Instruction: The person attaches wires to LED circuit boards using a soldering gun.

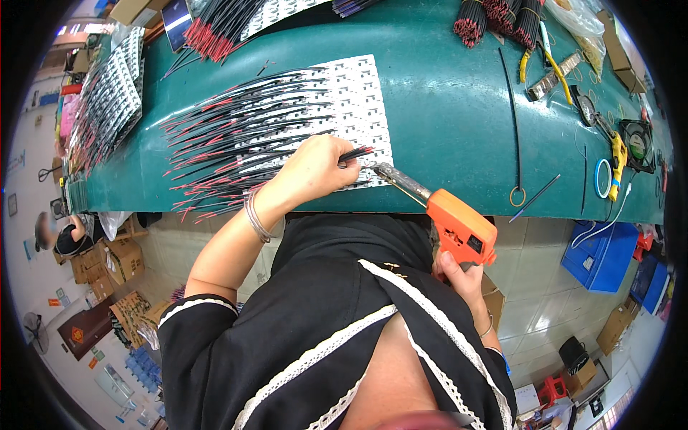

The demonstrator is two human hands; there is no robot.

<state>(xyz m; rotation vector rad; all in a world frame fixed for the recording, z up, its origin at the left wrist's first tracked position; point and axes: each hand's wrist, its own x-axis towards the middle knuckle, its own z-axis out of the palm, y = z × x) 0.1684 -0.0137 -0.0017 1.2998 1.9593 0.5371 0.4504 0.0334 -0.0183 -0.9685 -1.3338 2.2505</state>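
Green surface: a dark green, smooth work surface is curving across the upper half of the view, carrying everything below.
Far left: a second white panel with black and red wires is lying near the surface's left end, well apart from the hands.
White panel: a flat white sheet of small printed circuit strips is lying on the surface just left of centre, its near edge by the surface's front rim.
Wire leads: many thin black and red insulated wires are fanning out leftwards from the white panel, their red tips pointing toward the left.
Left hand: it is resting on the panel's lower edge with the fingers curled closed, pinching a black wire with a red end against the panel; silver bangles are sitting on the wrist.
Soldering tool: an orange plastic pistol-shaped soldering gun with a metal barrel is pointing up and left, its tip meeting the panel just beside the left hand's fingertips.
Right hand: it is wrapped closed around the orange tool's grip, below the surface's front edge, largely hidden behind the tool's body.
Centre right: a long black cable ending in a small ring is lying across the surface.
Top right: bundles of black and red wires are lying at the far edge, and yellow-handled pliers are lying beside them.
Far right: a yellow-handled tool and a blue ring are lying near the surface's right end.
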